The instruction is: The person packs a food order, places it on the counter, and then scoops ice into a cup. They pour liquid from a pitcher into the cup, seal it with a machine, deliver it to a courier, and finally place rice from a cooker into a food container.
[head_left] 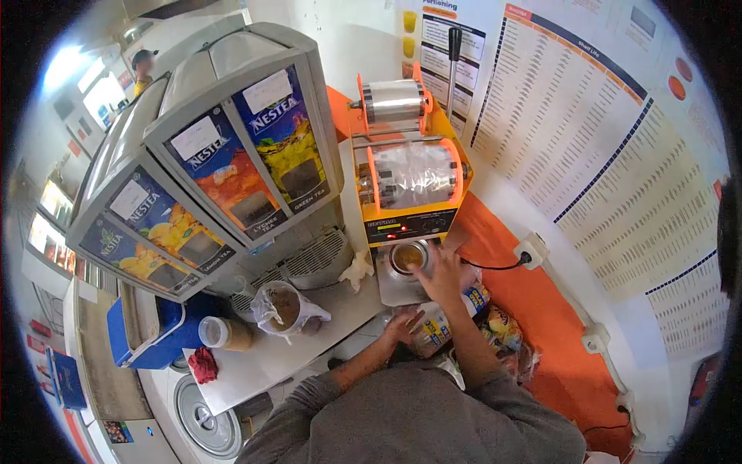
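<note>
In the head view, your right grip [443, 277] is spread, with the cup [407, 258] just to its left, seated in the metal tray [396, 288] of the sealing machine [412, 224]. Whether they touch is unclear. Your left grip [401, 326] is nearer your body, beside the plastic-wrapped packs [430, 334]; you can't tell whether it pinches anything. Your right forearm partly covers those packs, and the machine's small panel text is blurred.

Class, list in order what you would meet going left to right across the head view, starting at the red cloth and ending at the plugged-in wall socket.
Red cloth → bag-lined container → yellow cup-sealing machine → white wall socket.
</note>
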{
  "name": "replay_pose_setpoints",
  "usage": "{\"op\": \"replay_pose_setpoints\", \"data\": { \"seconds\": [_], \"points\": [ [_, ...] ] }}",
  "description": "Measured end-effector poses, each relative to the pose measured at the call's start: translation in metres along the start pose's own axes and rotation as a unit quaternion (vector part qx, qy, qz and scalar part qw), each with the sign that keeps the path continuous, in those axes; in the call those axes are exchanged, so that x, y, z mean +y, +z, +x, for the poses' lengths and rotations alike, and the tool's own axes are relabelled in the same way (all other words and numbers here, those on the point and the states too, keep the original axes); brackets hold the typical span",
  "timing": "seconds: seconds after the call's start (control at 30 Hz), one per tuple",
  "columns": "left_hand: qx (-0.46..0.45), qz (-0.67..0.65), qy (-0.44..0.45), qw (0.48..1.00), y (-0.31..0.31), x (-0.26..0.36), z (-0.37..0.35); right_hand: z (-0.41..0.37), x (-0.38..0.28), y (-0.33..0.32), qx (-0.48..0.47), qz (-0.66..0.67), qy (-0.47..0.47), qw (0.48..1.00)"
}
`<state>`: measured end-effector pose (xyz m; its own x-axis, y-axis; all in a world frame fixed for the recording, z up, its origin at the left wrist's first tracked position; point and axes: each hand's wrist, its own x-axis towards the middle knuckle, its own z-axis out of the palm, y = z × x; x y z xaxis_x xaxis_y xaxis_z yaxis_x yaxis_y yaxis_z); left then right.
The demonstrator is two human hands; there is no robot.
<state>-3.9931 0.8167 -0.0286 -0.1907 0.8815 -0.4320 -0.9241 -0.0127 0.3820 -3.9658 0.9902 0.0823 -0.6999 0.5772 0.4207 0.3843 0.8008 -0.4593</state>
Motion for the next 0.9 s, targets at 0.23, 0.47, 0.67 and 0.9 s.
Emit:
{"op": "replay_pose_setpoints", "data": {
  "seconds": [0.23, 0.47, 0.67, 0.9],
  "points": [
    [0.024, -0.058, 0.094, 0.994, 0.055, 0.064, 0.064, -0.080, 0.051, -0.043, 0.119, 0.038, 0.030, 0.992],
    [0.143, 0.021, 0.164, 0.976, 0.054, 0.080, 0.132, -0.119, 0.073, -0.056, 0.048, -0.009, 0.056, 0.997],
    [0.026, 0.314, 0.243, 0.917, 0.140, 0.103, 0.025, -0.057, 0.091, -0.064, 0.130, 0.124, 0.078, 0.981],
    [0.022, 0.801, 0.507, 0.318, 0.356, 0.283, -0.070, 0.186, 0.019, -0.125, 0.203, 0.277, -0.011, 0.939]
  ]
}}
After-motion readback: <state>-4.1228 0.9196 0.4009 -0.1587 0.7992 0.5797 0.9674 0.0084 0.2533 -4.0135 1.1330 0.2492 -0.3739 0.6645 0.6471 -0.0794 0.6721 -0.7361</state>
